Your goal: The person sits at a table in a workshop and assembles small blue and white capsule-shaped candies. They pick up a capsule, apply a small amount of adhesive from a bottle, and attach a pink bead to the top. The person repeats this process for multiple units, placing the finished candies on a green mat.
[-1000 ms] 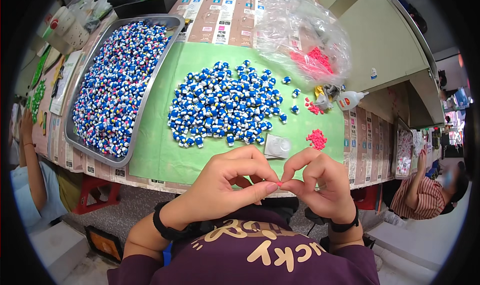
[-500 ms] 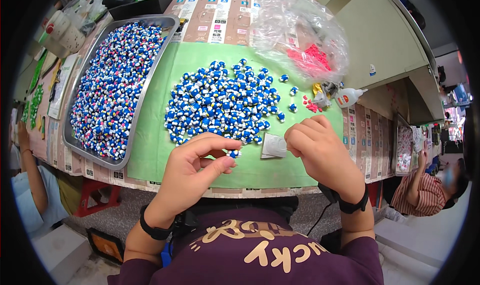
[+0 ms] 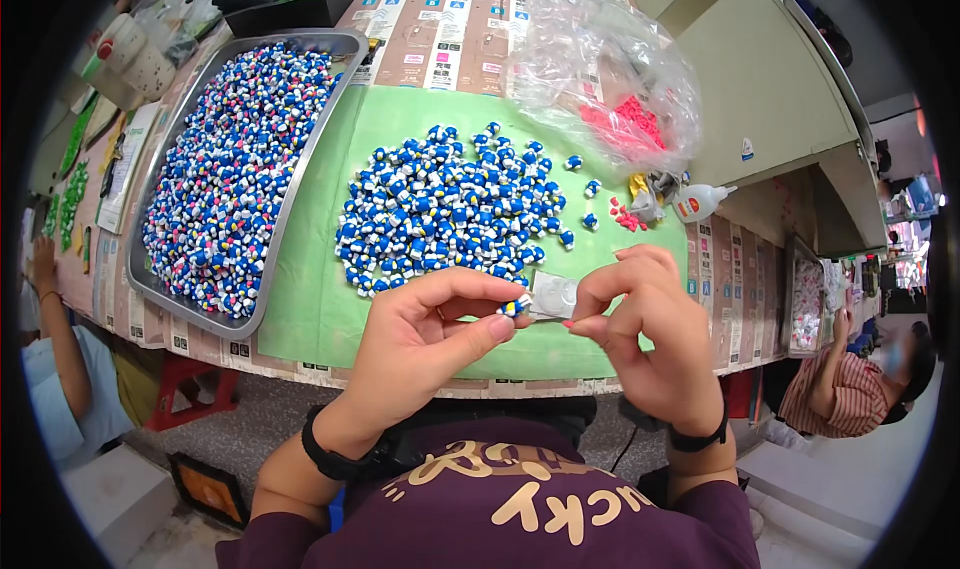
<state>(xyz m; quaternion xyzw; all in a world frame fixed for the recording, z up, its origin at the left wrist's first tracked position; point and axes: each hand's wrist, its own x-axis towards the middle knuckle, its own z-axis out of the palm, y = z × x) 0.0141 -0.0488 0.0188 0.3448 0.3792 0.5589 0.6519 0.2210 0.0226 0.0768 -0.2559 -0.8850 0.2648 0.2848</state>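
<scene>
Between the thumb and fingers of my left hand [image 3: 415, 334] is a small blue and white figurine [image 3: 513, 307] with a touch of yellow. My right hand [image 3: 650, 319] pinches a tiny pink piece [image 3: 569, 324], a short gap to the right of the figurine. Just beyond the fingertips lies a small pale square card [image 3: 554, 295] with a round translucent patch on it. A heap of similar blue and white figurines [image 3: 450, 204] spreads over the green mat [image 3: 320, 259], with a few loose ones along its right side.
At left stands a metal tray [image 3: 268, 259] full of figurines, many with pink bits. Loose pink pieces [image 3: 628, 219] lie near a white squeeze bottle [image 3: 703, 201]. A clear plastic bag [image 3: 590, 49] holds more pink pieces. Other people sit at both sides.
My left hand has moved right with the figurine, closer to my right hand. My right hand has turned and lowered slightly, and the pink piece now shows at its fingertips.
</scene>
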